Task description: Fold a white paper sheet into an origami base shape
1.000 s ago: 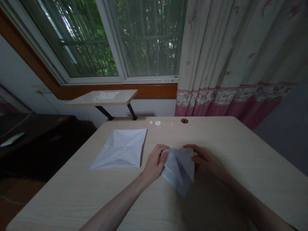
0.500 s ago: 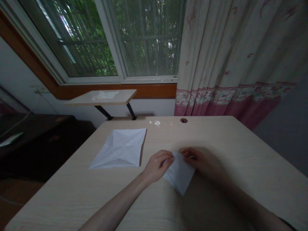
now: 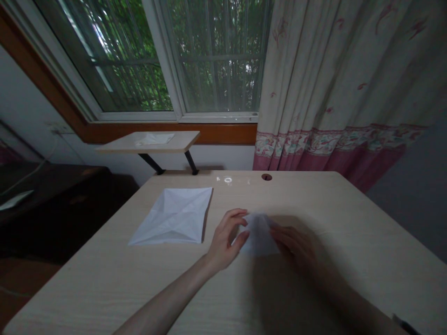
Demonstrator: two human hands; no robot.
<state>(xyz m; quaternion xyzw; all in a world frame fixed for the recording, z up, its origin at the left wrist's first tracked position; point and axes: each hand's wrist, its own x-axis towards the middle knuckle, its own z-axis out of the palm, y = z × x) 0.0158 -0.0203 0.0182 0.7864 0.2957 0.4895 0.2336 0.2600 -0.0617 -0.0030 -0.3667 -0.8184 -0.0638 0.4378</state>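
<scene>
A small piece of folded white paper (image 3: 259,236) lies between my hands on the light wooden desk, slightly blurred. My left hand (image 3: 228,239) is at its left edge, with the fingers curved and the thumb apart from them. On the other side, my right hand (image 3: 293,244) has its fingers over the paper's right edge; its thumb is mostly hidden in shadow. A larger creased sheet of white paper (image 3: 178,216) lies flat to the left of my left hand, with diagonal fold lines across it.
The desk (image 3: 139,279) reaches back toward the window. A small raised shelf (image 3: 129,143) at the back left bears crumpled white paper (image 3: 157,138). A round cable hole (image 3: 267,177) is near the back edge. A curtain (image 3: 314,93) hangs at the right, and a dark surface (image 3: 63,186) stands left.
The folded paper has turned from a corner pointing toward me to a flat edge facing me. The fingers of my left hand have spread off it. My right hand has moved slightly down its side.
</scene>
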